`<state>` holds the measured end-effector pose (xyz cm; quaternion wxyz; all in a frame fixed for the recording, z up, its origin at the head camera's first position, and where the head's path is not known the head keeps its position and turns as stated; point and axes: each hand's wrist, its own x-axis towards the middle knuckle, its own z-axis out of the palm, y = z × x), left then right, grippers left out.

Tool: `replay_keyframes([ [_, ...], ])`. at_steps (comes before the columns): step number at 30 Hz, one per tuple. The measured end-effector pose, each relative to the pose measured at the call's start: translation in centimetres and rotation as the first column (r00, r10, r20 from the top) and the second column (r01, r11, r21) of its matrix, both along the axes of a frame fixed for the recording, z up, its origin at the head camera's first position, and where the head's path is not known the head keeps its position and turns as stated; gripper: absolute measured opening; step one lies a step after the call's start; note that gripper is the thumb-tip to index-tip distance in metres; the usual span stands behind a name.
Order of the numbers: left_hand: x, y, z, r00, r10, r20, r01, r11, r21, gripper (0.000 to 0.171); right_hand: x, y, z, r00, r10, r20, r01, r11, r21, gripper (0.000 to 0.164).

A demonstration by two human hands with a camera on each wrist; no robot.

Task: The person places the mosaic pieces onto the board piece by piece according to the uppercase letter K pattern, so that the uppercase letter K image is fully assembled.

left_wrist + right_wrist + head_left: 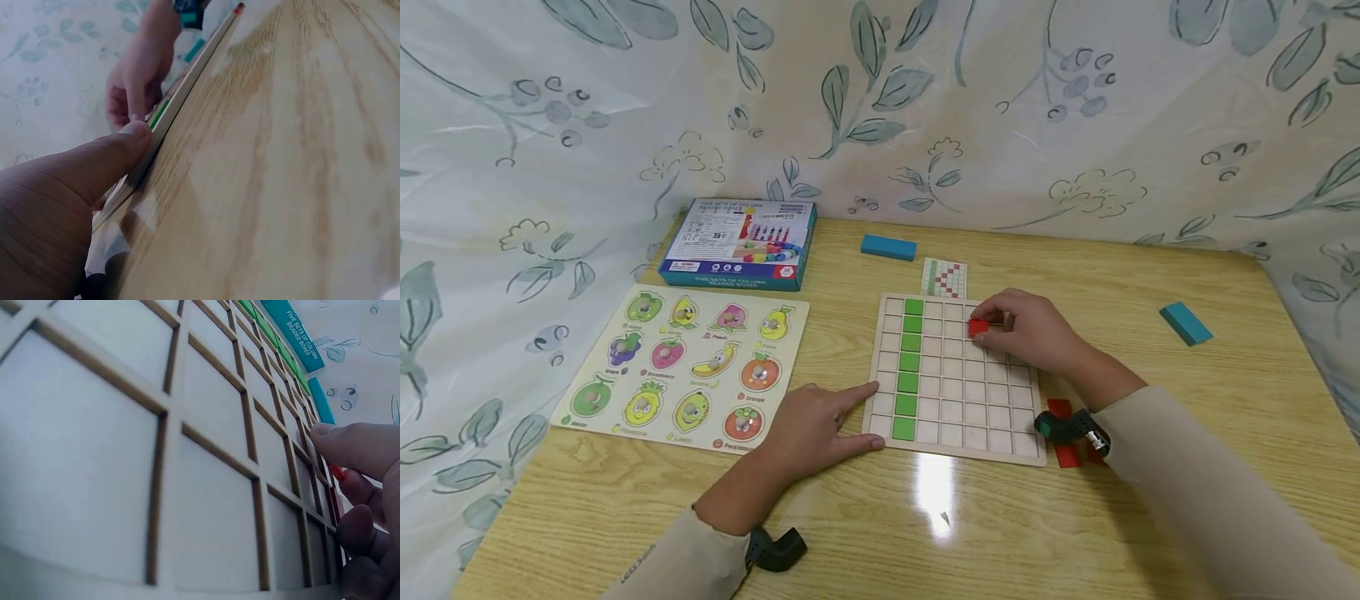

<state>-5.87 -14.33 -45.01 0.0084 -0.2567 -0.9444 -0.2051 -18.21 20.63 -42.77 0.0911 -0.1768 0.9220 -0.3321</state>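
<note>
So I'm standing here watching this: closest on the wood-grain desk (pixel 1000 533) is the left hand (pixel 816 429), fingers released, index finger and thumb stretched out against the near-left part of a wooden grid board (pixel 962 454). Some red pieces (pixel 1067 457) lie right of the board, partly under the right wrist. On the left there's a fruit puzzle (pixel 801 321). The board has 7 green squares (pixel 908 382) filling column 2. Farther up, the right hand (pixel 1030 333) has its fingers pinching 1 red square (pixel 978 327) over the board's upper part. Past that: a small pattern card (pixel 945 277), 2 blue blocks (pixel 888 247) well apart, a boxed set (pixel 737 246), then leafy cloth (pixel 880 108).
</note>
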Motion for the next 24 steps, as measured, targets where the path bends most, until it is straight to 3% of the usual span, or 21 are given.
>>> replay_keyframes([
  [24, -0.02, -0.07, -0.11, 1.0, -0.001, 0.002, 0.001, 1.0, -0.001, 0.076, 0.48, -0.94, -0.34, 0.994, -0.094, 0.049, 0.093, 0.995, 0.024, 0.032],
])
